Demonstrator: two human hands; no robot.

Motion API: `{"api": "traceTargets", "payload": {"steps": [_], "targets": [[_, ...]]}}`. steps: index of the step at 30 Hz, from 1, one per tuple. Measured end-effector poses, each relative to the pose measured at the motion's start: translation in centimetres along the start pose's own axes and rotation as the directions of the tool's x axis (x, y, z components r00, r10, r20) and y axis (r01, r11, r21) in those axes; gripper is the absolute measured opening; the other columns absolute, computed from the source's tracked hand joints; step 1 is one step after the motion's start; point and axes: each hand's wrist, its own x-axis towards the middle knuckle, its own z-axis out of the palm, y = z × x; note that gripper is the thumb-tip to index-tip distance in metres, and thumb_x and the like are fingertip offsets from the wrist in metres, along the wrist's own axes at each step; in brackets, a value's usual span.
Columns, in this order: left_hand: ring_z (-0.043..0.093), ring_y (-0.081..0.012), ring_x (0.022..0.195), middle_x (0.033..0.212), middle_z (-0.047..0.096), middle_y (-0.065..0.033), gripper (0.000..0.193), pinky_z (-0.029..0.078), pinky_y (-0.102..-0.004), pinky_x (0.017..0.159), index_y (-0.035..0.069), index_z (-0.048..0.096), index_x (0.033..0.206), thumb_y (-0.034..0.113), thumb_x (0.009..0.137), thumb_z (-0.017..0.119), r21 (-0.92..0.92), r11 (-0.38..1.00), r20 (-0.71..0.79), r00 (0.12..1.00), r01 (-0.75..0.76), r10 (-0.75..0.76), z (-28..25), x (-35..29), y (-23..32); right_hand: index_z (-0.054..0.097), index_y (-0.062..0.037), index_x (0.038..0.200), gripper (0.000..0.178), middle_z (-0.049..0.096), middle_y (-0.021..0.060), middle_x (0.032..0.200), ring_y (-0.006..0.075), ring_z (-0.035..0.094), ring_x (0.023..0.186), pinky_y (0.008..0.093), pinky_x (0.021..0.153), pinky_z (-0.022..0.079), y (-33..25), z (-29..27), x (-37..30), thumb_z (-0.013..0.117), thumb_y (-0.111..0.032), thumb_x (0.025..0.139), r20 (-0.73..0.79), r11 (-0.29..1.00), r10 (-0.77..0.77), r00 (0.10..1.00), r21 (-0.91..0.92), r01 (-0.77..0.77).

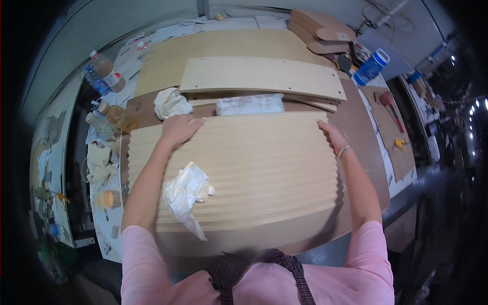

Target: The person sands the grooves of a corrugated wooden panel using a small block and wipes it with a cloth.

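Observation:
A pale wooden panel with a ribbed, wavy face [264, 168] lies in front of me. My left hand [179, 131] is on its far edge toward the left, thumb pointing right and the other fingers partly hidden past the edge. At the far right corner, my right hand [333, 137] grips the panel, its thumb on the edge. A crumpled white cloth [187, 190] rests on the panel's left part. Just beyond my left hand sits another crumpled white cloth [172, 103]. A whitish, stained block [250, 104] lies behind the panel's far edge.
Flat pale boards with small holes [264, 76] lie farther back on the table. Bottles [107, 73] and a jar [111, 199] stand at the left. A blue canister [371, 67], a cardboard box [320, 30] and a red-handled tool [392, 109] are at the right.

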Motion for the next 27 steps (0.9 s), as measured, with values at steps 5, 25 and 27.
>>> {"api": "traceTargets", "payload": {"steps": [5, 25, 27], "targets": [[0.068, -0.0408, 0.085, 0.083, 0.071, -0.0200, 0.055, 0.051, -0.0512, 0.076, 0.006, 0.073, 0.087, 0.057, 0.094, 0.053, 0.056, 0.998, -0.105, 0.994, -0.025, 0.031, -0.1, -4.6, 1.7, 0.057, -0.0140, 0.112, 0.045, 0.041, -0.0102, 0.071, 0.0026, 0.030, 0.056, 0.0237, 0.048, 0.022, 0.4, -2.0, -3.0, 0.068, -0.050, 0.088, 0.041, 1.000, -0.016, 0.999, -0.013, 0.017], [0.062, -0.0424, 0.090, 0.091, 0.066, -0.0222, 0.051, 0.048, -0.0512, 0.079, 0.002, 0.066, 0.095, 0.053, 0.091, 0.061, 0.123, 0.977, -0.113, 0.975, -0.176, 0.190, 1.3, -10.4, 2.4, 0.054, -0.0348, 0.139, 0.050, 0.047, 0.0078, 0.153, 0.0271, 0.052, 0.134, 0.0427, 0.103, 0.044, 10.8, 14.8, -29.0, 0.057, -0.024, 0.091, 0.473, 0.093, -0.764, 0.439, -0.592, 0.800], [0.062, -0.0421, 0.089, 0.092, 0.066, -0.0228, 0.053, 0.048, -0.0510, 0.078, 0.002, 0.066, 0.093, 0.054, 0.088, 0.064, 0.113, 0.976, -0.060, 0.979, -0.188, 0.195, -0.2, -10.7, 2.3, 0.056, -0.0350, 0.138, 0.049, 0.049, 0.0079, 0.151, 0.0258, 0.054, 0.131, 0.0375, 0.098, 0.046, 11.5, 15.6, -29.1, 0.057, -0.023, 0.090, 0.492, 0.006, -0.779, 0.389, -0.614, 0.790]]}}
